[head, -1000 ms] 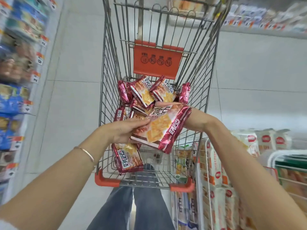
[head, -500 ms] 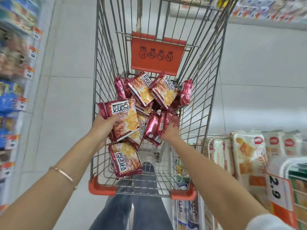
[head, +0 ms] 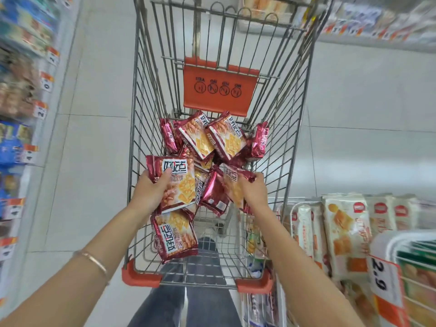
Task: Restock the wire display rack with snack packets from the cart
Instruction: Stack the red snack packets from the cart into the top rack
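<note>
Pale floor tiles run between blurred shelves on either side of the aisle, and a cart (head: 144,119) stands straight ahead, its orange flap (head: 219,88) hanging at the far end. Red snack packets (head: 212,138) lie in a loose heap on the cart's floor, most of them toward the far end, with one packet (head: 174,237) flat near the handle end. Both arms reach down over the near rim. The left hand (head: 151,192) grips a packet (head: 182,187) face-up, thumb laid across its front and fingers hidden behind, so it is lifted clear of the heap and sits flat enough to carry. The right hand (head: 253,192) has its fingers curled over the top edge of a second packet (head: 232,185), which tilts on edge among its neighbours; it looks gripped but not yet clear of the pile. Taking one in each hand is probably meant to halve the trips. The rack (head: 291,210), white wire, stands just beside the cart's near right corner, within an easy swing of the right arm, and already holds pale packets (head: 346,232) standing upright in rows. A price tag (head: 379,274) reading 2.9 hangs lower right. Judging by the full heap, restocking is at an early stage, and the slick wrappers could slip if pinched only by an edge.
</note>
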`<action>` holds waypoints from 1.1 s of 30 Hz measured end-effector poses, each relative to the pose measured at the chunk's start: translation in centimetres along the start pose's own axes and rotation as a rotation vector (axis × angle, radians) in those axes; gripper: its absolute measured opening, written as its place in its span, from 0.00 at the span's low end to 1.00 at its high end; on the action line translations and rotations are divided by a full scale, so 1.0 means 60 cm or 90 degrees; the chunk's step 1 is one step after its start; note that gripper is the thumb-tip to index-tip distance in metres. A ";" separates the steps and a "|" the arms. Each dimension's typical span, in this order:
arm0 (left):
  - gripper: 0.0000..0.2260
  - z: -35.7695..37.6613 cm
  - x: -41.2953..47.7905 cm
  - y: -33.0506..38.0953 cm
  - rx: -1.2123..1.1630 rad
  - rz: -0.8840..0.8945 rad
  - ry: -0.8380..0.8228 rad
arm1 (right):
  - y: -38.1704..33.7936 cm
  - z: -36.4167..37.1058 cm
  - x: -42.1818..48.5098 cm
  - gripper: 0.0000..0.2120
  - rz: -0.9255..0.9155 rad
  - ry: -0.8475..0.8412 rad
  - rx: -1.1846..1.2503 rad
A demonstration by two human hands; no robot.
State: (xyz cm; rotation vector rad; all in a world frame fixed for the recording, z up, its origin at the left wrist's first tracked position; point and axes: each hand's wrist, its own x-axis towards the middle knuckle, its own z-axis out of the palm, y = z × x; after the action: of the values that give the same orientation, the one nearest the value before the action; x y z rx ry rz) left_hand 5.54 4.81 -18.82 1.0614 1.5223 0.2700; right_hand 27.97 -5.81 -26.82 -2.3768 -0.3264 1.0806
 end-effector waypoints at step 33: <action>0.10 0.098 -0.726 0.416 0.139 0.451 -0.720 | -0.060 -0.572 -0.846 0.02 -0.333 0.220 0.468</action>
State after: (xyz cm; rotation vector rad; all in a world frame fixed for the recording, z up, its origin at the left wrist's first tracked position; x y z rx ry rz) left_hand 17.09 -15.58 25.96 1.5269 0.1384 -0.0449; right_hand 20.59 -35.46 26.37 -1.6355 -0.3258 0.4222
